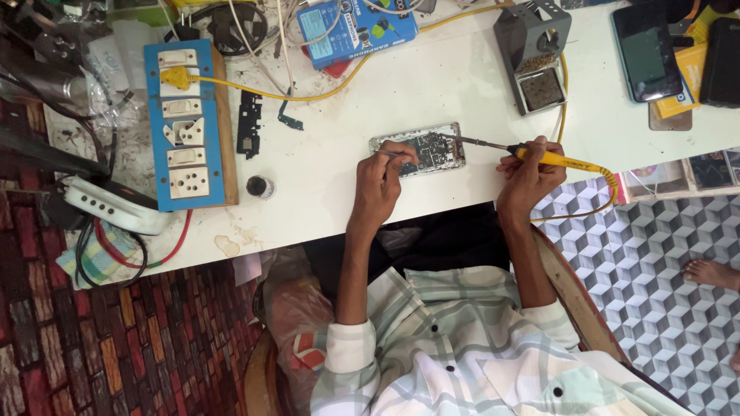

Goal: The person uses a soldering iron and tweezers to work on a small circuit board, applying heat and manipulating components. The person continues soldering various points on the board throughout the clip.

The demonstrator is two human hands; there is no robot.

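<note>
I see the opened phone (420, 151) lying flat on the white worktable (462, 85), circuit side up, and I place everything from it. My left hand (381, 179) rests on its near edge, fingers pinched narrow on thin tweezers (391, 153) that touch the board. My right hand (528, 171), to the right of the phone, is wrapped around the yellow handle of a soldering iron (532, 155), whose dark tip reaches the phone's upper right corner.

Beyond the phone to the right stands a grey iron stand (533, 48) with a sponge tray. Directly beyond it lies a blue box (356, 27) among loose wires. To the left of the phone sit small black phone parts (249, 123) and a small round black pot (260, 186); further left is a blue switchboard (187, 123) with a yellow plug. Far right of the phone, two dark handsets (647, 50) lie near the table edge. Nothing blocks either hand's reach to the board.

Below the table is a cube-patterned floor (663, 262), with another person's bare foot (711, 271) at the right.
</note>
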